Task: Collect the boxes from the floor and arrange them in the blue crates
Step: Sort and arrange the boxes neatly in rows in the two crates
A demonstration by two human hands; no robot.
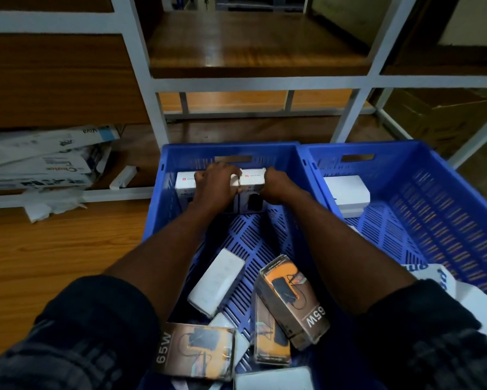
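from my head camera, my left hand (214,178) and right hand (276,187) both curl their fingers over the white boxes (253,175), which stand side by side against the far wall of the left blue crate (228,146); orange boxes (291,299) lie loose at its near end.

left crate (163,192) and right crate (447,206) side by side on the floor, shelf rack (158,108) behind | upright boxes (253,175) against left crate's far wall, my left hand (217,181) gripping their tops, my right hand (276,187) gripping their right end | loose boxes (293,299) at its near end | stacked boxes (346,192) in right crate's far-left corner
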